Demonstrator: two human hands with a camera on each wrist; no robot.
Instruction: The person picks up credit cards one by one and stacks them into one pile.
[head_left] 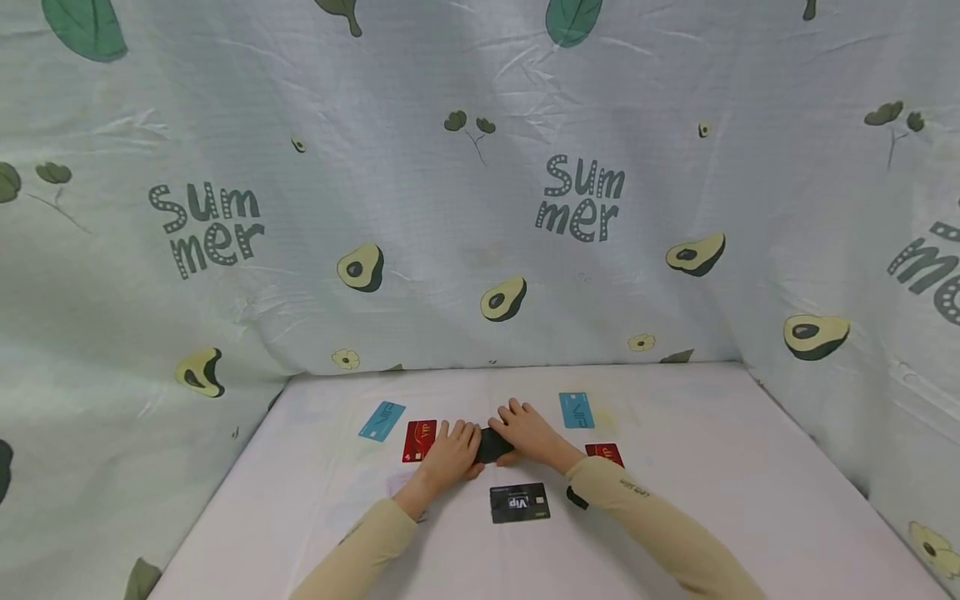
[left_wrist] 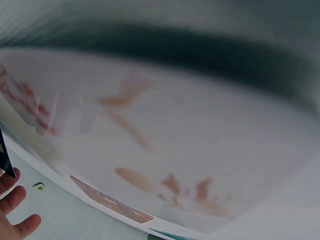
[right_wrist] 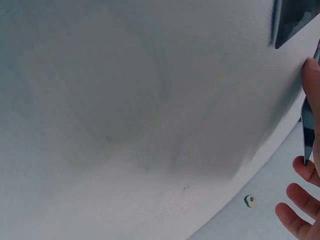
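Both hands hold a black card [head_left: 493, 447] between them near the middle of the table. My left hand [head_left: 452, 454] grips its left edge, thumb on the near side and fingers on the far side. On the opposite edge my right hand [head_left: 529, 432] pinches the same card. Its dark edge [right_wrist: 308, 132] shows between thumb and finger in the right wrist view. In the left wrist view, a corner of the card [left_wrist: 6, 162] meets the fingertips. A black VIP card [head_left: 519, 503] lies on the white table just in front of the hands.
A red card [head_left: 419, 440] and a blue card [head_left: 382, 421] lie left of the hands. To the right are another blue card [head_left: 577, 410] and a red card [head_left: 604, 453] partly behind the right forearm. A pale, faint item [head_left: 397, 482] lies by the left wrist. A printed curtain [head_left: 420, 208] hangs behind.
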